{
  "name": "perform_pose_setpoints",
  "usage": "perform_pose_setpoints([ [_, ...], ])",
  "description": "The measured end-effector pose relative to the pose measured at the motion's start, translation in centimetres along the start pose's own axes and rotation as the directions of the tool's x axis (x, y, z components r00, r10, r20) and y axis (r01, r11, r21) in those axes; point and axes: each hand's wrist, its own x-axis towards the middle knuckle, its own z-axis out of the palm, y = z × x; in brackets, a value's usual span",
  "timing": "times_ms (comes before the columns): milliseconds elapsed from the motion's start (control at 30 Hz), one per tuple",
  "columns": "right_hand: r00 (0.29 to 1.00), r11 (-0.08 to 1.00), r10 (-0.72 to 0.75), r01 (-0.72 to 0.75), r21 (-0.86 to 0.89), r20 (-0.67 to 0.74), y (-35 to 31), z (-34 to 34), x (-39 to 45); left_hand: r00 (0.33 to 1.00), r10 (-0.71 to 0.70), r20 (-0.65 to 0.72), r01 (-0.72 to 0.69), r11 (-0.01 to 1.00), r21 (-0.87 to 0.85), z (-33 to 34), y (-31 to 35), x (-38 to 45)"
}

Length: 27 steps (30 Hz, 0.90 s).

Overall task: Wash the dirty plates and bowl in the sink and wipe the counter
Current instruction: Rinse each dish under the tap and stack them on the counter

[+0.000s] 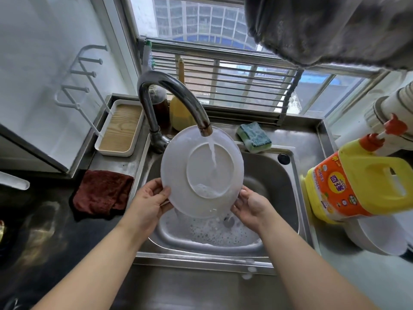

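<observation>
Filling the middle of the view, the steel sink (271,175) holds suds and a shallow pool round its drain, with the curved tap (169,95) arching over it from the back left and running a steady stream. Beside the sink on the right stands a big yellow detergent jug (362,177), and under it a stack of white dishes (377,238) — washed or waiting, I cannot tell. On the left counter lies a dark red cloth (101,191), likely the one for the wiping step, not yet begun.

Held over the basin is the white plate (201,171), tilted up with its underside toward the camera, so the water strikes inside the foot ring and gathers foam at the ring's low edge. It lies straight ahead of both hands, its upper rim under the spout and its lower rim toward the person. The left hand (148,201) grips the lower left rim, thumb on the near face; the right hand (250,203) cups the lower right rim, fingers curled behind it. Both are about equally near — neither leads.

Rinsing the back looks like the step in hand. Turning the plate to rinse its front would pivot about that lower edge. A soapy green sponge (254,137) rests on the ledge behind.
</observation>
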Motion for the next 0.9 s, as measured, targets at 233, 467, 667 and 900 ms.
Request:
perform_pose_setpoints([
  [233, 0.996, 0.997, -0.065, 0.061, -0.052, -0.068, -2.0, -0.5, 0.3, 0.998, 0.034, 0.044, -0.033, 0.999, -0.031, 2.0, -0.1, 1.3],
  [467, 0.986, 0.984, -0.161, 0.164, 0.064, -0.048, -3.5, -2.9, -0.7, 0.995, -0.008, 0.103, 0.01, 1.0, -0.017, 4.2, -0.5, 3.3],
  [667, 0.977, 0.964, -0.193, 0.206, 0.167, -0.09, -4.1, -4.4, -1.5, 0.981, -0.085, 0.172, 0.094, 0.995, -0.044, 5.7, -1.6, 4.0],
  [900, 0.977, 0.961, -0.116, 0.157, 0.227, -0.181, -1.9, -5.9, -0.6, 0.97, -0.15, 0.193, 0.157, 0.987, -0.022, 3.9, -3.5, 1.7],
])
